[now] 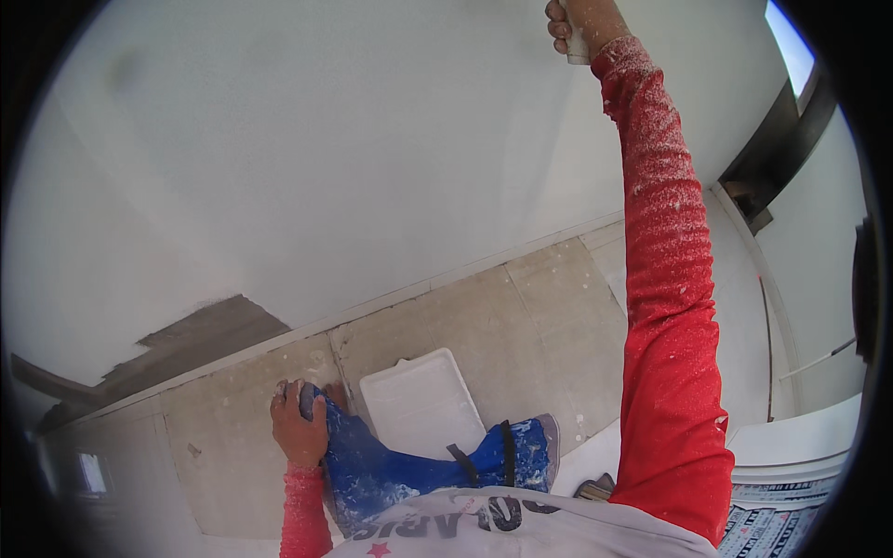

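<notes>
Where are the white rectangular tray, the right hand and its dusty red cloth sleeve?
White rectangular tray (420, 402), head view: its flat face.
Right hand (598, 20), head view: middle of the visible part.
Dusty red cloth sleeve (672, 279), head view: near its middle.

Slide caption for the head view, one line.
Right hand grips a pale object by the white wall; left hand rests on blue trousers near a white tray.

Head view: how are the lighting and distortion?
Head view: soft, dull light on the white wall, no hard shadows; a bright patch at upper right; fisheye leaves black corners and bends edges near the right rim; the right hand is cut by the top edge.
</notes>
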Demonstrator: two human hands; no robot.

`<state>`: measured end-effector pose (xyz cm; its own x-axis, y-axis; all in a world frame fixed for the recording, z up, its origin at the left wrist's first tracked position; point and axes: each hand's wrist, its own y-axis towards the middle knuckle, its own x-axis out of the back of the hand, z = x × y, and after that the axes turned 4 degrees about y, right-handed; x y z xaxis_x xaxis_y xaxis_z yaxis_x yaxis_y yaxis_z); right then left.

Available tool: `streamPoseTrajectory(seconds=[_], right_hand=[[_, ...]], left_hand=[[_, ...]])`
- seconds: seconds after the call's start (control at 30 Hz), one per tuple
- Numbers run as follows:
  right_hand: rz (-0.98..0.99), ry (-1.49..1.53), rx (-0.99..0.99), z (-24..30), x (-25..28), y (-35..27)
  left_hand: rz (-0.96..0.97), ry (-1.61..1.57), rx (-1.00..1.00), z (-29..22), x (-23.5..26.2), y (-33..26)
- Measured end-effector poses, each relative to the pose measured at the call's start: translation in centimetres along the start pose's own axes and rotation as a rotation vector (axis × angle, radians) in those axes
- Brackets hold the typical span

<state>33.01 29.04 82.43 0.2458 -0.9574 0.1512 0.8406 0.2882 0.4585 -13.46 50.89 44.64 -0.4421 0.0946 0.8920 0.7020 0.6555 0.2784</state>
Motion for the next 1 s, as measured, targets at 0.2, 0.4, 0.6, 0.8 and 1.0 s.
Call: streamPoseTrajectory(seconds=[0.2,0.4,0.6,0.8,1.0], right_hand=[[0.099,0.013,-0.204,-18.8,-1.5,-12.0],[0.129,-0.257,-0.395,-34.2,-1.5,-23.3],[0.203,-0.376,-0.515,-46.8,-2.0,-33.9],[0.298,-0.479,-0.804,-51.4,-1.9,-39.7],[0.405,-0.377,-1.109,-50.3,-2.8,-37.8]], left_hand=[[0.029,0.074,0.025,0.6,-0.5,-0.5],[0.059,0.076,0.040,0.0,-0.3,-0.3],[0.074,0.093,0.065,0.6,0.1,-0.6],[0.084,0.067,0.095,1.0,0.1,-1.0],[0.071,0.066,0.111,1.2,0.7,-1.6]])
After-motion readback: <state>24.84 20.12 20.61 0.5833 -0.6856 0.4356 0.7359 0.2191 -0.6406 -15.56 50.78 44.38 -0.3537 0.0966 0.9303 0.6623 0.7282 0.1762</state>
